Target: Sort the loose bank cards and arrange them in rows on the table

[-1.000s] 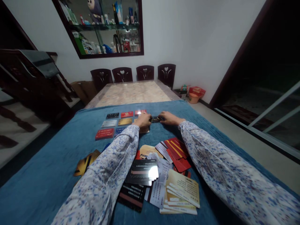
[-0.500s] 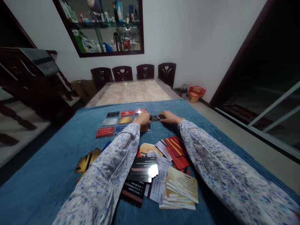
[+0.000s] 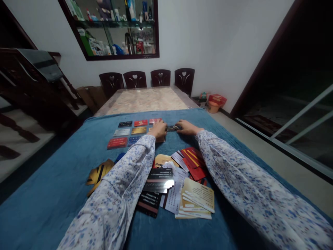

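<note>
A dark card (image 3: 171, 128) lies near the far part of the blue cloth, held at its two ends. My left hand (image 3: 159, 129) is closed on its left end, and my right hand (image 3: 186, 127) pinches its right end. Fingers hide much of the card. Left of my hands are rows of cards: a black card (image 3: 125, 124), a red card (image 3: 141, 123), a silver card (image 3: 121, 132), a gold card (image 3: 138, 130), a stack of red cards (image 3: 117, 142) and a partly covered blue card (image 3: 133, 140). My left hand and sleeve cover other cards there.
Between my forearms lie loose piles of black cards (image 3: 159, 176), cream cards (image 3: 199, 194) and red cards (image 3: 193, 158). Gold cards (image 3: 100, 173) sit beside my left sleeve. Beyond the blue cloth (image 3: 65, 173) stand a marble-topped table (image 3: 153, 99) and several chairs (image 3: 135, 80).
The view has shifted slightly, so the scene sits a little higher. My hands stay at the two ends of the dark card, with only slight finger movement.
</note>
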{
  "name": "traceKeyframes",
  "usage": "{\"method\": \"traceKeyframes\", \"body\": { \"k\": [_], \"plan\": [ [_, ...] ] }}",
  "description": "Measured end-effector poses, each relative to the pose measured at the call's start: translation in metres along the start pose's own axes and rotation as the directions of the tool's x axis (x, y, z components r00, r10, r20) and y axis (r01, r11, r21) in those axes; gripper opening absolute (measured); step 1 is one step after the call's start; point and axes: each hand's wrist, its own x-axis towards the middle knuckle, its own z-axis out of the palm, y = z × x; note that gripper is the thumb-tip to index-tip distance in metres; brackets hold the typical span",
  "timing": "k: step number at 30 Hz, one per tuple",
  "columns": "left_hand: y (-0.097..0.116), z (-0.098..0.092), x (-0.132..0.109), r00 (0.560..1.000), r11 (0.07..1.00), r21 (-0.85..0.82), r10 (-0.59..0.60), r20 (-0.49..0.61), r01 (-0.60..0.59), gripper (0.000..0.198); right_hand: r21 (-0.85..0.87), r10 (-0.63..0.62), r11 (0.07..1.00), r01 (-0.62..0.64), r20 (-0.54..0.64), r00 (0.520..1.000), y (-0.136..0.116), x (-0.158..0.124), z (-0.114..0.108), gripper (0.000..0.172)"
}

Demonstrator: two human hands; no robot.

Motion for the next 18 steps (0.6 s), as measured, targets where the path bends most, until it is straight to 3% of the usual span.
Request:
{"method": "traceKeyframes", "body": {
  "k": [9,18],
  "plan": [
    [0.01,-0.015,-0.017,0.999,0.999,0.041,0.035,-0.032,-0.034,0.037,0.007,-0.042,0.999,0.043,-0.086,0.995,-0.01,-0.018,-0.009,0.041],
    [0.013,-0.014,-0.039,0.995,0.997,0.017,0.076,-0.065,-0.075,0.038,-0.038,-0.1,0.995,0.094,-0.198,0.975,-0.029,-0.041,-0.009,0.036]
  ]
}}
